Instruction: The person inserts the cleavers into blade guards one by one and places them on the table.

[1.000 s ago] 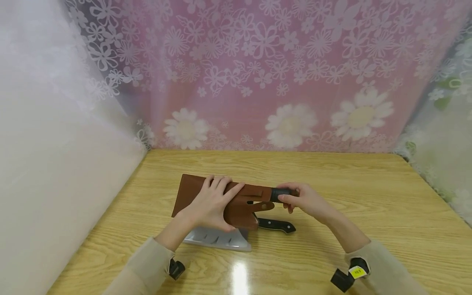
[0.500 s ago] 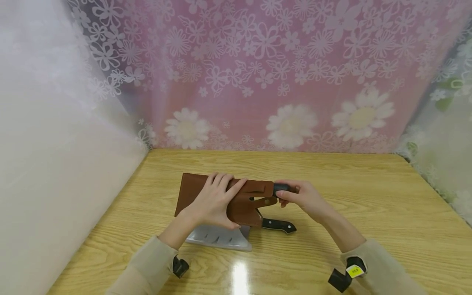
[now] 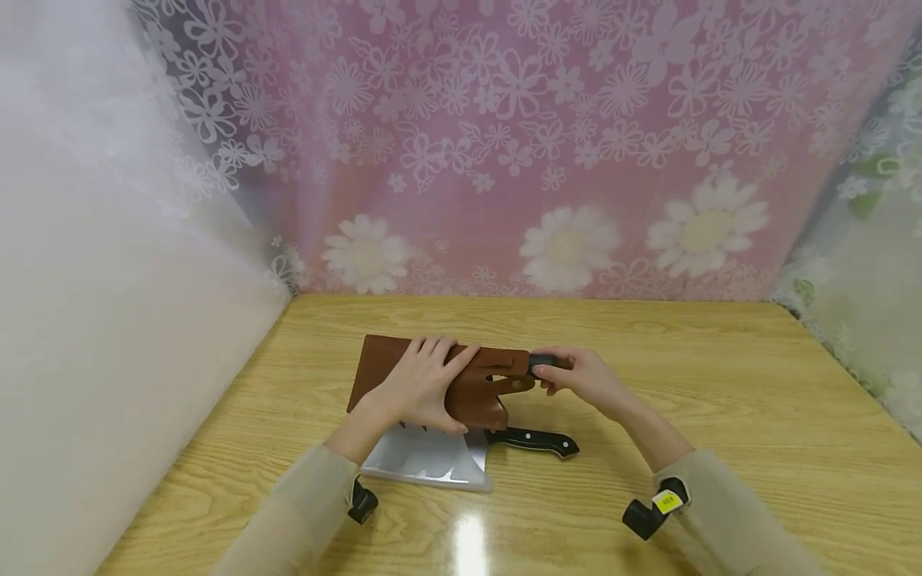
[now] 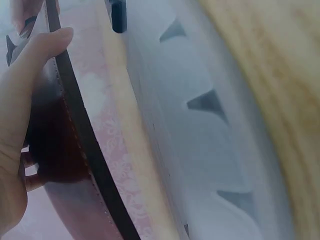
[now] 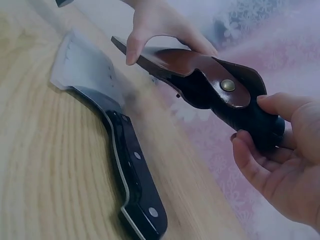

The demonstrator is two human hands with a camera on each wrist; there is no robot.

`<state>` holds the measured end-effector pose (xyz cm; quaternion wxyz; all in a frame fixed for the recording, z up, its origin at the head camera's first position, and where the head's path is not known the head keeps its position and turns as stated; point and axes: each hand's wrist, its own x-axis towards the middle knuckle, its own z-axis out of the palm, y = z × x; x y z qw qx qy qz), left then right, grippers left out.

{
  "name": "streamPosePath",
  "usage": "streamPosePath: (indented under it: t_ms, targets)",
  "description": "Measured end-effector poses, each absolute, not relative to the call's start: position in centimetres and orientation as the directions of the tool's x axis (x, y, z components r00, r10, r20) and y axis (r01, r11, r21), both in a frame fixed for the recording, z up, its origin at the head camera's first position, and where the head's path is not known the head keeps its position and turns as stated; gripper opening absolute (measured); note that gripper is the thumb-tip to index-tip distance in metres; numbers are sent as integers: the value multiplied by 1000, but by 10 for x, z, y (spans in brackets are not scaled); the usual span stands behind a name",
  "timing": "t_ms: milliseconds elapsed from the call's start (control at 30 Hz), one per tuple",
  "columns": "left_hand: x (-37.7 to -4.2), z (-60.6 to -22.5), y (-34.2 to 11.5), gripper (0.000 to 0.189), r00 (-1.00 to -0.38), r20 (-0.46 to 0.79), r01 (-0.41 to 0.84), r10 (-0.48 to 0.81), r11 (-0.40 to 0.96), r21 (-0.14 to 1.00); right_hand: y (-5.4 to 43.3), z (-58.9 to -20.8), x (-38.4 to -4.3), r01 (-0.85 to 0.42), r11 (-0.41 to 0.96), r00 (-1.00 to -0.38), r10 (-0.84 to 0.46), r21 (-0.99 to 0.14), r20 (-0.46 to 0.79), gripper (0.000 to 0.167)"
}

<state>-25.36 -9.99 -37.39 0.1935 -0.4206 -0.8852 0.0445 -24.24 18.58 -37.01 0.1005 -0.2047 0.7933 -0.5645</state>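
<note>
A brown leather knife sheath (image 3: 475,404) with a black handle (image 3: 542,365) sticking out of its right end is held above the table. My left hand (image 3: 423,388) grips the sheath across its width, thumb on the near edge, fingers over the far edge. With thumb and fingers, my right hand (image 3: 589,380) holds the black handle. The sheath's strap with a brass snap (image 5: 228,85) lies against the handle in the right wrist view. Below it, a cleaver (image 3: 425,458) lies flat, its black riveted handle (image 5: 137,165) pointing right. The blade inside the sheath is hidden.
A pale plastic guard (image 4: 250,130) runs along the lying cleaver's edge. Both rest on a wood-grain table (image 3: 720,384). A pink flowered curtain (image 3: 461,160) hangs behind, with a white sheet (image 3: 130,240) at left. Black wrist cameras (image 3: 643,518) sit on the sleeves.
Both hands have shifted slightly away from me with the sheath, uncovering more of the lying cleaver's blade. The lying cleaver has stayed in place.
</note>
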Motion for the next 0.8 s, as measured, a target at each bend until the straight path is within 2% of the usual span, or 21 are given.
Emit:
streamPosePath:
  t_ms: [333,633,800]
  targets:
    - [-283,-381,-92,115,-651,169,694,740,671,-261,186,-383,-272,-143,349,-928,-372,-926,3,44]
    - [-296,-385,-85,114,-717,47,670,696,705,-234,186,-399,-291,-17,270,-938,-337,-963,-78,46]
    - [-303,-392,-83,116,-744,-3,654,668,728,-205,182,-409,-301,7,287,-956,-278,-958,-90,46]
